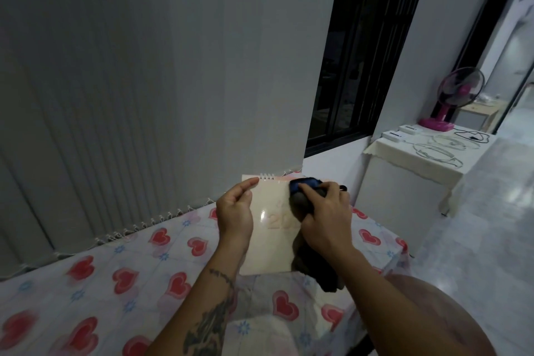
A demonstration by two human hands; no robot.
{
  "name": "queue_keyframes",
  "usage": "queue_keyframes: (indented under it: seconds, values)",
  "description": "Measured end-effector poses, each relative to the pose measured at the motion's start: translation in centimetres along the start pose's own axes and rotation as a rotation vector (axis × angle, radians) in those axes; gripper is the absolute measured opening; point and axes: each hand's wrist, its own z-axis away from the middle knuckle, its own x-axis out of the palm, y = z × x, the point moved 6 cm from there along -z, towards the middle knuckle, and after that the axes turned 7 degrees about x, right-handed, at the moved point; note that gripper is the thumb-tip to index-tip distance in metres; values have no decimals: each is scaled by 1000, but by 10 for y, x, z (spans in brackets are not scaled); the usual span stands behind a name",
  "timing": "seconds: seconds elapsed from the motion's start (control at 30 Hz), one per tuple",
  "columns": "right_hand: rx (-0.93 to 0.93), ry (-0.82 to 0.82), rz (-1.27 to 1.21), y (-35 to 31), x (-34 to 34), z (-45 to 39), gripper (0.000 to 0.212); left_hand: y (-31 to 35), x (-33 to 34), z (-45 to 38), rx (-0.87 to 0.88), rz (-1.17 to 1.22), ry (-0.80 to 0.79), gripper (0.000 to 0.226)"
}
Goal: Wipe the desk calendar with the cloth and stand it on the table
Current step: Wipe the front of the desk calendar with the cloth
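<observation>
We see the glossy, cream, spiral-bound desk calendar held above the heart-print surface. Left hand pinches its left edge; right hand presses the dark, crumpled cloth against its face, hiding the printed numerals partly.

The desk calendar has a pale cream cover with raised digits in the same cream colour and a white spiral binding on top. The cloth is dark grey with one bright blue part near its upper end. The counter carries a white covering printed with red hearts, small light blue flowers and thin pale lines forming a grid. The fan in the back is vivid pink. The window frame is black, the wall is plain grey-white.
</observation>
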Motion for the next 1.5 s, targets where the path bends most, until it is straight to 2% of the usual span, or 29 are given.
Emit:
queue_keyframes:
  seconds: [0.17,0.33,0.47,0.53,0.63,0.77,0.9,1.0,1.1,1.3,1.4,1.5]
  values:
    - [37,-13,21,-9,-1,4,62,-1,13,4,-47,12,-26,37]
    - [-234,-22,15,-46,4,41,63,-2,23,2,-127,84,-26,41]
    - [-399,-109,40,-40,16,81,68,-5,7,-11,-182,119,40,42]
    - [-422,-140,44,-27,21,94,70,-3,-2,-15,-204,126,88,40]
    - [-356,-126,36,-10,19,90,66,-3,-12,-20,-249,133,142,43]
    - [-251,-95,86,-16,11,72,64,-6,-3,-16,-272,91,124,41]
    - [-366,-140,42,-39,17,86,63,-9,9,-9,-300,106,98,36]
    - [-405,-195,6,-29,25,101,62,-13,0,-14,-324,120,134,40]
    - [-315,-173,5,-6,23,93,58,-12,-9,-19,-321,133,138,45]
    - [-6,-66,118,30,8,32,56,-20,-8,-13,-329,101,111,47]
    - [36,-63,123,23,3,11,59,-19,-5,-12,-283,81,120,45]
    - [-14,-86,98,11,9,9,58,-12,-3,-17,-169,-8,92,46]
